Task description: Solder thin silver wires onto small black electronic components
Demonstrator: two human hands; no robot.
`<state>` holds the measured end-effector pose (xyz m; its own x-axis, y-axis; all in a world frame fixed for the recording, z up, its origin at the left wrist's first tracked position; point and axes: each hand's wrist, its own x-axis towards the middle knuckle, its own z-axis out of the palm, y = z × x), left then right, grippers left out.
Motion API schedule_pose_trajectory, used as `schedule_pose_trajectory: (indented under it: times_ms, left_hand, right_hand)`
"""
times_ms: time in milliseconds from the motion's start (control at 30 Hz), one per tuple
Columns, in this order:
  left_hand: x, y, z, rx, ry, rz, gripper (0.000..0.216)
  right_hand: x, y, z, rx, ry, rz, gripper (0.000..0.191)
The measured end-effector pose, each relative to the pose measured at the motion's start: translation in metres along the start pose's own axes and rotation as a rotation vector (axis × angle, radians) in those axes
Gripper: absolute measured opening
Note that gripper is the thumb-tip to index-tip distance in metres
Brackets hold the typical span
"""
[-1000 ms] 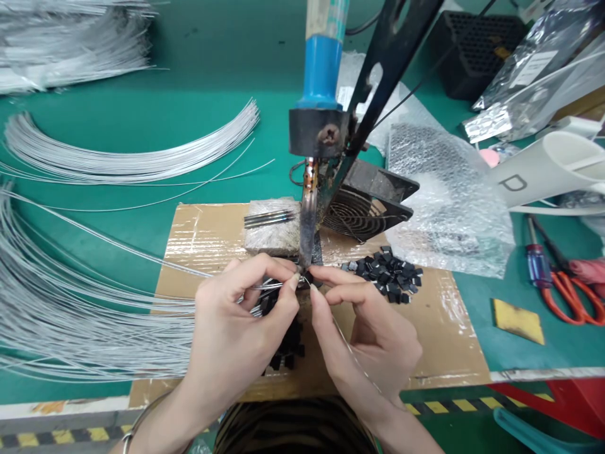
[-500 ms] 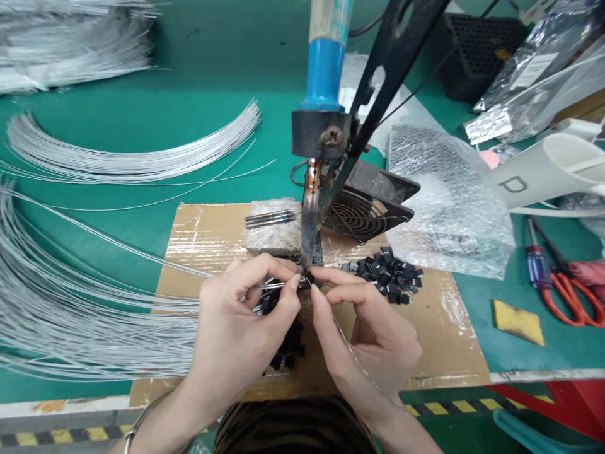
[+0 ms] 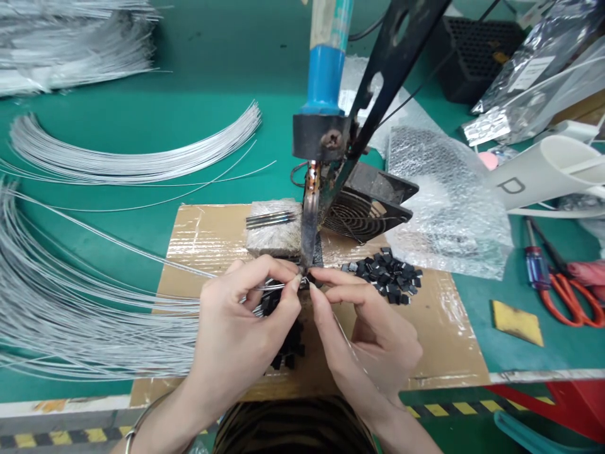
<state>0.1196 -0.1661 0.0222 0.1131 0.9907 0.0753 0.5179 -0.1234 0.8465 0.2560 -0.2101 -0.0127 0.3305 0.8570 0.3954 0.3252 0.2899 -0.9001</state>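
Note:
My left hand (image 3: 246, 321) pinches a thin silver wire (image 3: 271, 287) whose end points right toward the tip of a fixed soldering iron (image 3: 309, 221) with a blue handle. My right hand (image 3: 366, 328) pinches a small black part (image 3: 312, 280) right under that tip, touching the wire end. Both hands meet over a taped cardboard sheet (image 3: 203, 239). A heap of small black parts (image 3: 385, 274) lies just right of my right hand, and more black parts (image 3: 286, 350) lie under my left hand.
Bundles of curved silver wires (image 3: 85, 302) spread over the green table at the left and back left. A small fan (image 3: 363, 205) sits behind the iron, bubble wrap (image 3: 444, 202) to its right. Red-handled scissors (image 3: 570, 296), a screwdriver (image 3: 536, 265) and a yellow sponge (image 3: 517, 320) lie at the right.
Almost nothing has moved; both hands hold the same pinch at the iron's tip, with only a slight shift of the view.

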Motion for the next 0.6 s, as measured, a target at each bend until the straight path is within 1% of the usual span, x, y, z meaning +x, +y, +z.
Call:
schedule_pose_trajectory:
  times_ms: [200, 467, 600]
  left_hand:
    - [-0.0004, -0.0006, -0.0004, 0.007, 0.003, 0.016, 0.015]
    - [0.0019, -0.0011, 0.0015, -0.028, -0.008, -0.049, 0.015]
    - [0.0006, -0.0027, 0.0011, -0.023, -0.026, -0.056, 0.015]
  right_hand:
    - [0.0004, -0.0009, -0.0004, 0.01, -0.007, -0.008, 0.028]
    - [-0.0013, -0.0009, -0.0028, 0.02, -0.023, -0.006, 0.026]
    - [-0.0028, 0.001, -0.0032, 0.06, -0.047, 0.045, 0.025]
